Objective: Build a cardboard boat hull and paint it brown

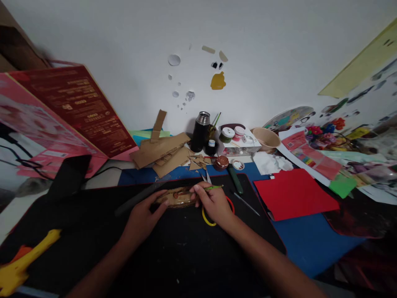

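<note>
A long, narrow cardboard piece [181, 199] with a shiny middle and rough brown edges lies level just above the black mat. Its left end is gripped by my left hand [145, 215], thumb in front and fingers behind. At the piece's right end, my right hand [214, 203] pinches a thin paintbrush [215, 187], whose green handle sticks out to the right. The brush's tip seems to be over the piece's brown-red patch, but it is too blurred to be sure. Scissors with a yellow and red handle [208, 221] lie partly under my right hand.
An open jar of brown paint [221, 162], a dark green cutter [235, 179] and a thin metal tool [248, 203] lie beyond my right hand. Behind are cardboard scraps [164, 153], a black flask [200, 132] and paint jars [227, 134]. A red folder [296, 193] lies right.
</note>
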Demonstrator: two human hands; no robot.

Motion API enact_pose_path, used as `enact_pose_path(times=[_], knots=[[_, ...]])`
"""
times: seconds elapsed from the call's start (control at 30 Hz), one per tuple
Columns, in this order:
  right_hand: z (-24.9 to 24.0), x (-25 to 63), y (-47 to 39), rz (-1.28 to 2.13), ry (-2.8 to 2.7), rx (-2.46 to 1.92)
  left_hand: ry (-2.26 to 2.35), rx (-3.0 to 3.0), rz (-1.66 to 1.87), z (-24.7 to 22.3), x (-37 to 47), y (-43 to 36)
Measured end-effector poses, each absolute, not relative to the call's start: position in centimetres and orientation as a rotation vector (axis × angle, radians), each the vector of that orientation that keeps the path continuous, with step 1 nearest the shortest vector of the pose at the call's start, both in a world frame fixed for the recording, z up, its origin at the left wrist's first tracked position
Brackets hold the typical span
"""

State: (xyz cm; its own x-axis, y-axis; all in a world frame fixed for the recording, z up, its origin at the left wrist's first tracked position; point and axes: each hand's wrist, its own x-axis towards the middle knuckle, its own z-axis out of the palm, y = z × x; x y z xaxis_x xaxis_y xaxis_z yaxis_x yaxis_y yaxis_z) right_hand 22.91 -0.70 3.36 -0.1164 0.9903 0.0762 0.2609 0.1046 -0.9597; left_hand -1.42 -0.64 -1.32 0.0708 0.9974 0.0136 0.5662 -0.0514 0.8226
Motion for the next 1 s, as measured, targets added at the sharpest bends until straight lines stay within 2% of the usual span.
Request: enact_pose_path(times=[0.3, 0.4, 0.6, 0.8, 1.0], knots=[[4.1, 28.3, -2.0, 0.885, -1.497, -1.474, 1.596, 1.674, 0.822, -1.2, -1.5, -0.7], [3.9, 29.2, -2.5, 0.915, -1.415, -1.500, 1.595, 1.668, 0.794, -1.3, -1.5, -0.7], [2.6, 25.5, -1.9, 1.063, -1.435, -1.342, 1.596, 1.685, 0.782, -1.6, -1.6, -0.6], [3.2, 22.0, -0.6, 0.924, -1.738, -1.235, 1.574, 1.685, 0.765, -1.2, -1.6, -0.5], [3.3, 24.1, -0.7, 0.840, -1.757, -1.295, 1.583, 1.682, 0.768, -0.7, -1.5, -0.6]])
